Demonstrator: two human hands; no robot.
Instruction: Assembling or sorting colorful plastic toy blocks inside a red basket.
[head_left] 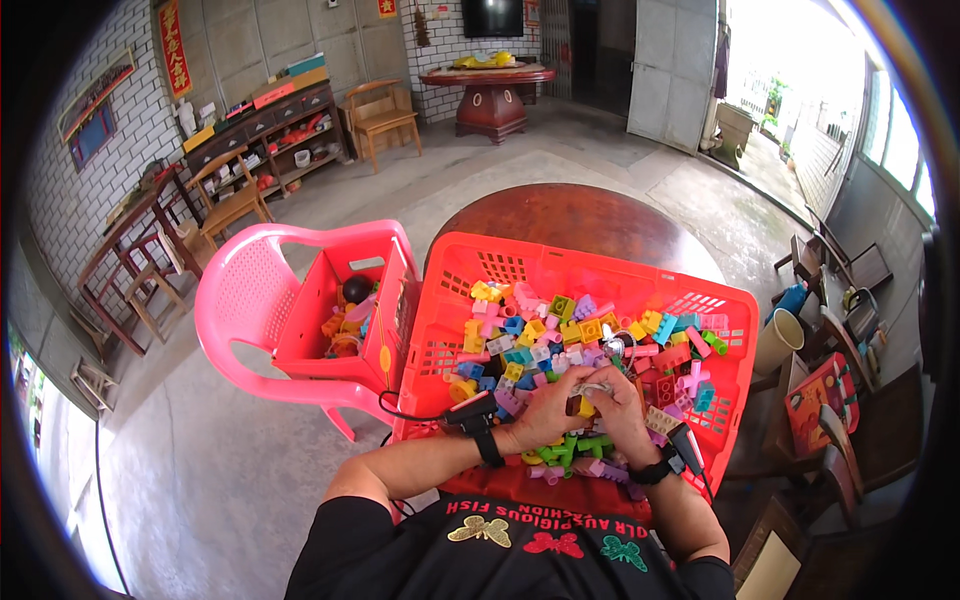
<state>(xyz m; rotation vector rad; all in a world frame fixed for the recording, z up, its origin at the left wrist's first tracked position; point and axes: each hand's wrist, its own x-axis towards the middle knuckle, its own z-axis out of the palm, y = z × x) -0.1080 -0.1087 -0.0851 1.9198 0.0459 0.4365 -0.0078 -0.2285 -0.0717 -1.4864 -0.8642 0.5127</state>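
Bent inward at the fingertips, left hand [550,416] and right hand [625,424] nearly meeting, pinching between them a small greyish-white piece [597,388], mostly covered. Cannot tell its shape, nor which fingertips press hardest. Just below, in the gap between the palms, a small yellow plastic block [587,408]; cannot tell whether held or lying loose. Just beyond the fingers, a shiny silver object [613,347], too small to identify.

All around and beneath the hands, a heap of multicoloured plastic building blocks [540,335], with green pieces [568,452] nearest the body. Holding the heap, a wide red plastic basket with latticed walls [580,262]. Around the left wrist, a black band [488,447]; around the right, another black band [655,470].

Beyond the basket's far edge, partly hidden, a round brown wooden table [575,212]. To the left, a pink plastic armchair [243,285], bearing an open red box [318,287] with a black ball [356,289] and coloured toys inside. Farther out, to the right, a beige bucket [780,342]. Underneath everything, a grey concrete floor [230,450].
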